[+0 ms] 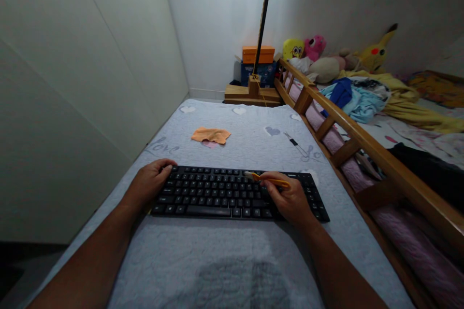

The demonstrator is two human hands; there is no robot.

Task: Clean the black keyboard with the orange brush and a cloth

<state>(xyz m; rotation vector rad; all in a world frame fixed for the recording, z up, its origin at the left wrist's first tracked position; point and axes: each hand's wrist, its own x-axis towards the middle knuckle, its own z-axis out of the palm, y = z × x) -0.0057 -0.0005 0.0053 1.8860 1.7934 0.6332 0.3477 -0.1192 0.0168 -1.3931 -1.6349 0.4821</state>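
A black keyboard lies flat on the pale blue quilted cover. At its upper left corner, my left hand grips the edge, with the thumb by the top keys. My right hand is closed round the orange handle of a small brush. The brush's pale tip is over the top row of keys, right of the middle; whether it touches them I cannot tell. Behind the keyboard lies a crumpled orange cloth. Farther right is a thin tool with a black grip, its kind unclear.
A wooden rail runs along the right, with a bed of clothes and plush toys beyond it. White cabinet doors stand on the left. At the far end, a dark pole rises from a wooden base, before an orange box.
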